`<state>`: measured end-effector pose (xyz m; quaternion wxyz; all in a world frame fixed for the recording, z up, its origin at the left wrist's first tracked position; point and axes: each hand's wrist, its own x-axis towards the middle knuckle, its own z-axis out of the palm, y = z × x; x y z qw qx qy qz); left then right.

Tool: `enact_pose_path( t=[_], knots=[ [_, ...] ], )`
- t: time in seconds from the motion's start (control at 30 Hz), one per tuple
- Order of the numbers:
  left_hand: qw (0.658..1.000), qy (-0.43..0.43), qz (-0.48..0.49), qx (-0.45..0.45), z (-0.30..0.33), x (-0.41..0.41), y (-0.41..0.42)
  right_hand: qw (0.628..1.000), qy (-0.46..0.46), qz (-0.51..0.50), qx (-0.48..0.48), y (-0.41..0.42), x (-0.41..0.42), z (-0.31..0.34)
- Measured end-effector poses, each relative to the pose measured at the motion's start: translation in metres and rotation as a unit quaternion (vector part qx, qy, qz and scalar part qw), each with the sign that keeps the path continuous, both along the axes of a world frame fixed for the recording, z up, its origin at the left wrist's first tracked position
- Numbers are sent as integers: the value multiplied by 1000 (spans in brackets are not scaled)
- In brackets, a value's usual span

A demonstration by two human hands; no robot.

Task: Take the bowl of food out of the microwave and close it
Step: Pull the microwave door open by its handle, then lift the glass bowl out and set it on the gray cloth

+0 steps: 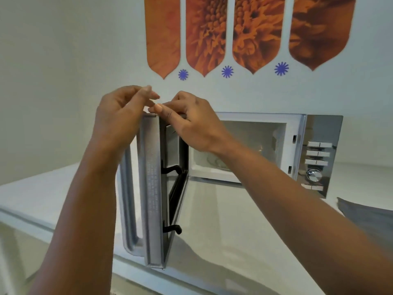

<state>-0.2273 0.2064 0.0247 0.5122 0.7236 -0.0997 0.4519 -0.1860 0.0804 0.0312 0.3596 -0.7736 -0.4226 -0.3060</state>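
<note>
The microwave (276,145) sits on the white table (223,220) against the wall, its door (155,188) swung wide open toward us, edge-on. Both hands meet at the door's top corner: the left hand (119,118) has its fingers (148,92) loosely curled and pinched together above the edge, while the right hand (191,124) rests its thumb and fingers on the door's top rim. Inside the cavity something pale and round, possibly the bowl (217,161), shows behind the right wrist, though it's blurred. A grey cloth (365,216) lies at the right.
</note>
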Motion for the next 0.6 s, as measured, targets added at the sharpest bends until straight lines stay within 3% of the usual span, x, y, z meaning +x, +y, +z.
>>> enact_pose_path(
  t=[0.23, 0.43, 0.6],
  knots=[
    [954, 64, 209, 206, 17, -2, -8, 995, 23, 94, 37, 15, 18, -14],
    [886, 109, 357, 277, 17, 7, -10, 990, 7, 139, 1, 21, 35, -24],
    [835, 155, 416, 327, 11, 16, -3, 993, -20, 98, -70, 12, 54, -39]
  ],
)
